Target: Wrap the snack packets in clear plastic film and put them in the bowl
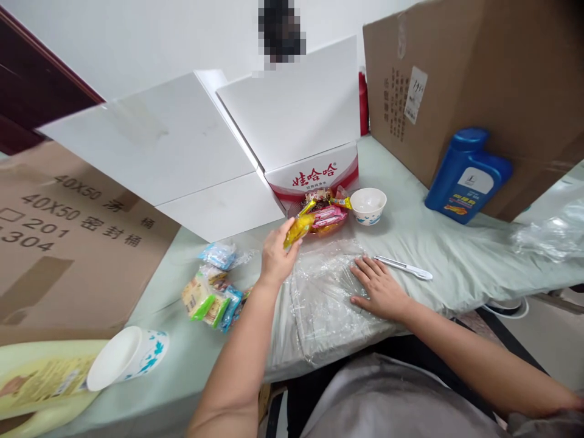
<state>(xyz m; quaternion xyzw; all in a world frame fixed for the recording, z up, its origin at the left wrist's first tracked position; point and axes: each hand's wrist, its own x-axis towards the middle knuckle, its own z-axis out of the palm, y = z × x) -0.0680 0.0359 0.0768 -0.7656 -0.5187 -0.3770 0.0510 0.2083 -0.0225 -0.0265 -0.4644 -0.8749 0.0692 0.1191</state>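
My left hand (278, 252) is closed around a snack in a yellow wrapper (300, 230). Just beyond it sits a heap of wrapped snacks (329, 216) in pink, yellow and dark packaging; what holds the heap is mostly hidden. My right hand (379, 286) lies flat with fingers spread on a clear plastic sheet (319, 310), holding nothing. Close to its fingertips is a white utility knife (404, 266). To the left of my left forearm lies a second pile of packaged snacks (212, 298) in green, blue and clear wrappers.
A white paper bowl (368, 207) stands beside the heap; another bowl (130, 359) lies tipped at front left. White cardboard panels (173, 158) rise behind. Brown cartons (59, 237) flank the table, with a blue bottle (468, 176) at right and a pale yellow jug (45, 377) at left.
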